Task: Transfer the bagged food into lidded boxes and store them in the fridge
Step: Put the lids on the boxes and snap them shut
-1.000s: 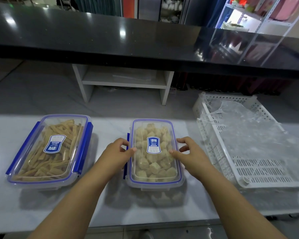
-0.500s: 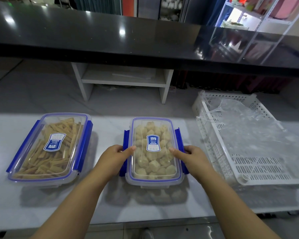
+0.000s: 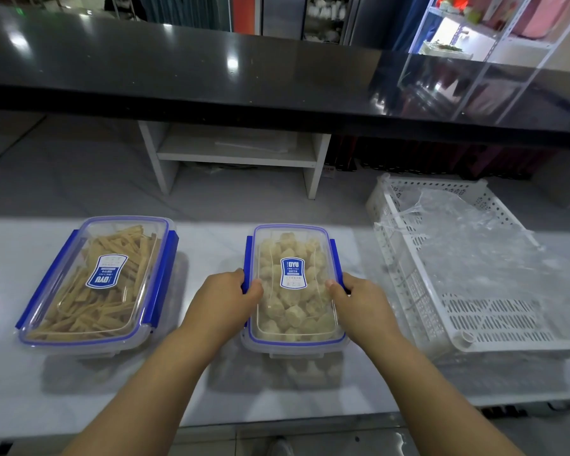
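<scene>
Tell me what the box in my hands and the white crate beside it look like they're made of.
The box looks like clear glossy plastic: its contents show through, with blue, likely plastic, side clips. The white crate looks like matte moulded plastic, judging by its perforated walls and floor.

Two clear lidded boxes sit flat on the white counter, well apart. The left box (image 3: 97,284) holds tan strips, its lid on and blue side clips folded down, blue label angled. The middle box (image 3: 295,287) holds pale round chunks, lid on, blue label upright, blue clips on both long sides. An empty clear plastic bag (image 3: 474,255) lies crumpled in the white crate on the right.
</scene>
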A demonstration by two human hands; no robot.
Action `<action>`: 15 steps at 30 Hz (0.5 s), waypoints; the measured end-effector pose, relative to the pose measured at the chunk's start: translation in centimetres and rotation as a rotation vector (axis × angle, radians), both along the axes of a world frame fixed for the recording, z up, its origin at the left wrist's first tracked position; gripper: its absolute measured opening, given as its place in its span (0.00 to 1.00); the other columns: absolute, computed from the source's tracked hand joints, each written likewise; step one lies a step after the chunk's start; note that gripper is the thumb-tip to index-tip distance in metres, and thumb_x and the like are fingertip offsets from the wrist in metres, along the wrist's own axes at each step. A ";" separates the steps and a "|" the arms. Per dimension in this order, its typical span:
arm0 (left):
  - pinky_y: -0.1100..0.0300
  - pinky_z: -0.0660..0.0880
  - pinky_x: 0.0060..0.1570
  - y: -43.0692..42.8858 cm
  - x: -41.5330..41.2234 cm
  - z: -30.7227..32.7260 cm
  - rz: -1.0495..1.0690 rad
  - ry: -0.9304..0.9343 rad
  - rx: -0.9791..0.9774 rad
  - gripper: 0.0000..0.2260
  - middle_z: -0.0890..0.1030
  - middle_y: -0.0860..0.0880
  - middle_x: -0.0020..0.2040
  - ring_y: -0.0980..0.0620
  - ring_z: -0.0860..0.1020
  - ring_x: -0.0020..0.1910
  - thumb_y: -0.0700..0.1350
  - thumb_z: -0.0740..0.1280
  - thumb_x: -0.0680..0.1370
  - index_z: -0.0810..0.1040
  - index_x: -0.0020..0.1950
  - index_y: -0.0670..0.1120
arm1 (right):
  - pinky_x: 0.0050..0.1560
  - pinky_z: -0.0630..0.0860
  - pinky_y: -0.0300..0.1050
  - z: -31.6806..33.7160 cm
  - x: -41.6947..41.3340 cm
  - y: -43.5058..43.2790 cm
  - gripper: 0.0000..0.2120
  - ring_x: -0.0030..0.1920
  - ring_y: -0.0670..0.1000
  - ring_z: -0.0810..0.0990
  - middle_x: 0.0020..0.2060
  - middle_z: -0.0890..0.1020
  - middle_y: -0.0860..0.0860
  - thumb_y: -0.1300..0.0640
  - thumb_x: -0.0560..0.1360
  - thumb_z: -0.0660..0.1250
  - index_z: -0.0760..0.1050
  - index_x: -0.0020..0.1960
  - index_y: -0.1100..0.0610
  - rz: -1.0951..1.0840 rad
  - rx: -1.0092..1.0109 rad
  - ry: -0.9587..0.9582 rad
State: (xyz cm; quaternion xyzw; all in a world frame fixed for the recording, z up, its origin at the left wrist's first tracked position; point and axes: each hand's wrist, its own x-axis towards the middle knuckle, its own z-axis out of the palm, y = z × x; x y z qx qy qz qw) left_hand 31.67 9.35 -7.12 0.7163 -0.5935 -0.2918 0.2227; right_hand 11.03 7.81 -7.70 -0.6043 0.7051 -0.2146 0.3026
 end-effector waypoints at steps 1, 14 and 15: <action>0.57 0.80 0.41 0.1 0.1 0.0 -0.001 0.015 -0.004 0.13 0.82 0.51 0.42 0.54 0.80 0.40 0.52 0.58 0.79 0.78 0.52 0.46 | 0.46 0.78 0.47 0.0 0.0 0.1 0.13 0.44 0.52 0.80 0.43 0.83 0.51 0.49 0.79 0.59 0.79 0.53 0.55 0.000 -0.007 -0.014; 0.60 0.79 0.42 1.3 1.5 0.1 0.114 0.286 0.056 0.19 0.81 0.53 0.47 0.55 0.80 0.43 0.54 0.68 0.74 0.75 0.63 0.49 | 0.50 0.79 0.52 1.0 -3.0 0.0 0.20 0.46 0.47 0.80 0.46 0.81 0.44 0.43 0.73 0.68 0.74 0.61 0.51 -0.005 0.071 -0.123; 0.59 0.79 0.43 1.2 1.7 0.2 0.130 0.270 0.043 0.18 0.80 0.52 0.48 0.55 0.80 0.44 0.53 0.68 0.75 0.75 0.63 0.48 | 0.52 0.79 0.54 1.2 -3.3 -0.1 0.19 0.46 0.47 0.80 0.45 0.81 0.43 0.43 0.73 0.68 0.75 0.60 0.51 -0.004 0.052 -0.104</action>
